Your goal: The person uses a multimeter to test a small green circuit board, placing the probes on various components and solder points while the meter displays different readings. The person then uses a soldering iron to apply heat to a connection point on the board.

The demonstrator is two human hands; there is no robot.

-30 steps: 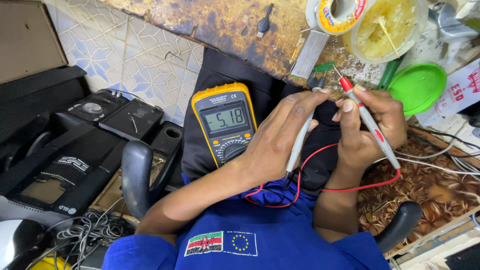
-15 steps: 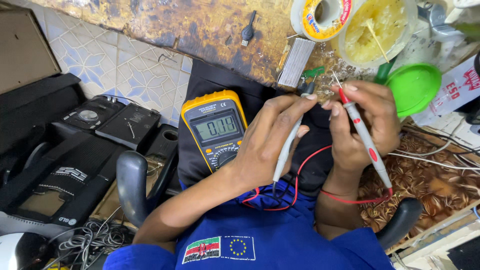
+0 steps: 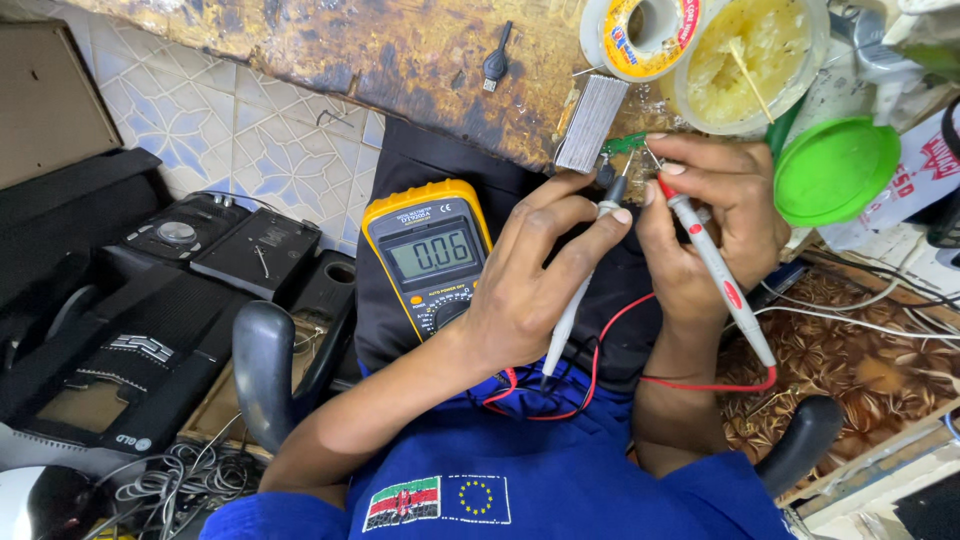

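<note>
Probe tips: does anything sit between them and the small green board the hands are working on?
Nothing visible does. The left hand holds the grey probe and the right hand the red probe; both tips reach the green board beside the finned heatsink, with no object across their path.

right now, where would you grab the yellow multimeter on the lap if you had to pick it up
Probably grip the yellow multimeter by its two long rubber sides near the top, coming in from the person's left. It lies flat, screen up, and that side is open; the left hand with its grey probe crowds the other edge.
</note>
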